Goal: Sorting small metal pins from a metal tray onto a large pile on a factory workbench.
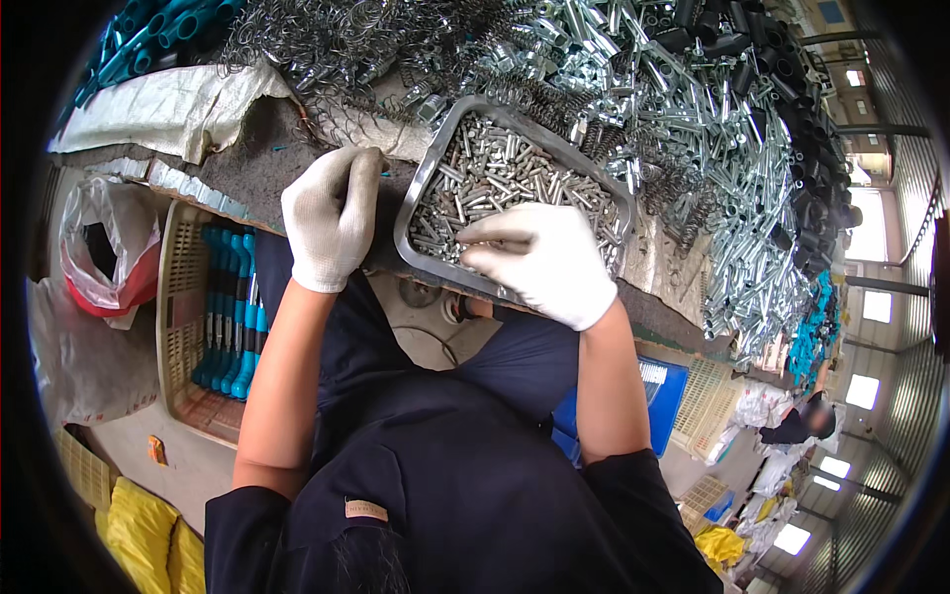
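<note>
A black-rimmed tray point(407, 220) full of short metal pins point(500, 163) sits at the bench edge before me. Over its near part reaches my right hand point(544, 259), in a white knit glove. Its thumb and fingertips are curved above the pins with a small gap between them, and I see nothing held there. Left of the tray, my left hand point(332, 213) is raised in a matching glove with soiled fingertips. Its fingers are curled closed, thumb against them; anything inside is hidden.
Behind the tray lie heaped springs point(336, 40), silvery metal parts point(747, 238) and black tubes point(782, 69). Teal handles point(158, 35) are piled far left. Below the bench stand a crate point(183, 287) of teal-handled tools and a blue bin point(668, 396). Another person point(792, 424) is at far right.
</note>
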`<act>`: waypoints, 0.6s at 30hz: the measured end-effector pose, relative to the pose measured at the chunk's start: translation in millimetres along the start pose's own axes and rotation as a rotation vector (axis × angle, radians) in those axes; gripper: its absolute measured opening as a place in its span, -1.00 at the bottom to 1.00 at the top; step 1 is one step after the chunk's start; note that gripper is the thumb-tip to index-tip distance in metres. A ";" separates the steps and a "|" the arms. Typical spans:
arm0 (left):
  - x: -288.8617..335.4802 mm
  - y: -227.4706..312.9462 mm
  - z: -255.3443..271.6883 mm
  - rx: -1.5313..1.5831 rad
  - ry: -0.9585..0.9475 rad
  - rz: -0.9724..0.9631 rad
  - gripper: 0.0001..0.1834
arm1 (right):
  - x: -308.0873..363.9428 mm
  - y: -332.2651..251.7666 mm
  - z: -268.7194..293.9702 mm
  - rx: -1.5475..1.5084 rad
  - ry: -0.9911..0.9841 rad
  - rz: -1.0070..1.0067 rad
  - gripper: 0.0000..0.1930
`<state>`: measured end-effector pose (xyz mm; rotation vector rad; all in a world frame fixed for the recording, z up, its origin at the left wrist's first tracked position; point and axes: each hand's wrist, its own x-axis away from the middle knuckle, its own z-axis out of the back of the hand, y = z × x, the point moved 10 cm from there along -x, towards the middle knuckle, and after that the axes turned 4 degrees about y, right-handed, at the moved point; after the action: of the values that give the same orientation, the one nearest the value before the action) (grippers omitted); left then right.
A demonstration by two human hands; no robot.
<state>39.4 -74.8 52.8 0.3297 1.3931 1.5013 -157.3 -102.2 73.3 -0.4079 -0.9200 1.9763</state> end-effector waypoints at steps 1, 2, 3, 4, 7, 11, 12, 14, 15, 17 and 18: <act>0.1 -0.7 -0.3 0.004 0.003 0.006 -0.86 | -1.3 -16.2 -3.4 0.188 0.031 0.178 -0.84; 0.1 -1.4 -0.8 0.008 0.005 0.011 -0.86 | -2.5 -15.3 -6.8 0.188 0.033 0.176 -0.84; 0.4 -2.2 -0.8 0.006 0.005 0.012 -0.86 | -3.5 -15.2 -11.9 0.300 0.030 0.190 -0.85; 0.6 -4.0 -1.1 0.016 0.004 0.022 -0.86 | -4.0 -15.4 -15.4 0.413 0.028 0.204 -0.85; 1.1 -5.8 -1.0 0.030 0.001 0.039 -0.86 | -3.0 -21.7 -20.7 0.555 0.002 0.213 -0.86; 1.0 -4.9 1.0 0.009 -0.005 0.027 -0.86 | -3.1 -17.2 -8.3 0.653 0.057 0.152 -0.86; 0.7 -4.5 0.7 0.011 -0.004 0.028 -0.86 | -2.8 -17.1 -5.5 0.655 0.055 0.152 -0.86; 0.1 -1.3 0.4 0.002 -0.008 0.003 -0.86 | -4.0 -16.2 13.5 0.614 0.181 0.078 -0.86; 0.3 -1.7 -0.6 0.005 -0.011 0.004 -0.86 | -4.9 -22.8 12.5 0.599 0.188 0.120 -0.84; 1.0 -3.8 0.2 0.037 0.007 0.018 -0.86 | -10.2 -24.8 -4.1 0.620 0.139 0.131 -0.83; 0.5 -2.8 -0.6 0.040 0.003 0.017 -0.86 | -13.4 -25.3 -13.5 0.640 0.091 0.144 -0.82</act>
<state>40.0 -75.3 50.0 0.3644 1.4276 1.4897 -127.0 -99.1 82.0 -0.1929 -0.1718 2.2302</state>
